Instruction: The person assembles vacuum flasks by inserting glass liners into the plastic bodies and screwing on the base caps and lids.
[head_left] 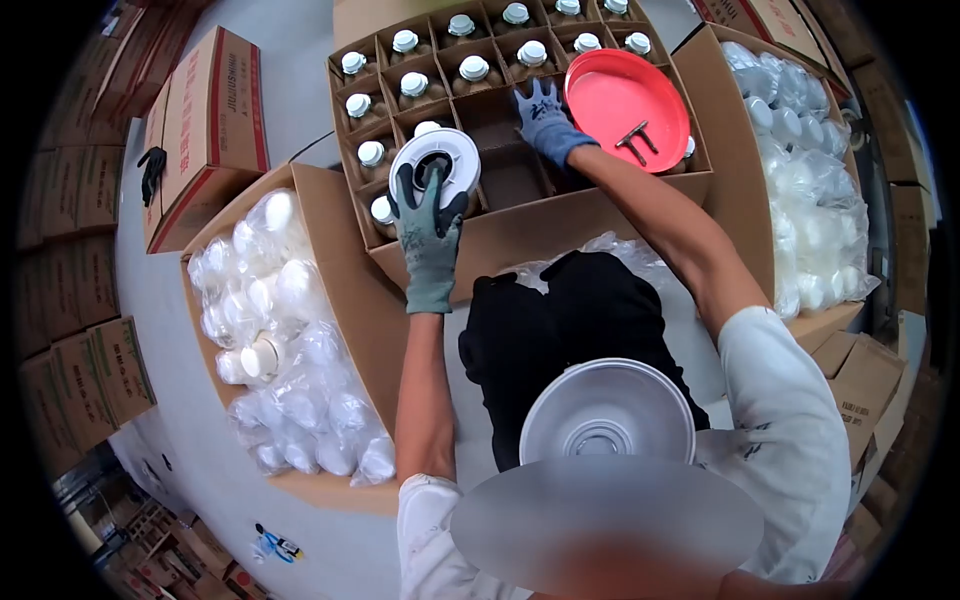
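Note:
My left hand (430, 235), in a grey-green glove, has its fingers closed at the dark centre of a white round ring-shaped piece (464, 158) above the left part of a divided carton (540, 215). What the piece is exactly, I cannot make out. My right hand (548, 120), in a blue-grey glove, has its fingers spread at a divider of the carton, beside a red round tray (610, 85). A dark T-shaped metal part (635, 142) lies in the tray. White-capped bottles (473, 69) stand in many cells; several cells near the middle front hold no bottle.
Open cartons of plastic-wrapped white bottles stand at left (290, 330) and right (810, 190). A silver round dish-like object (608, 415) is close to my body. A closed box (205, 140) with a black glove (152, 172) stands upper left. Pliers (280, 543) lie on the floor.

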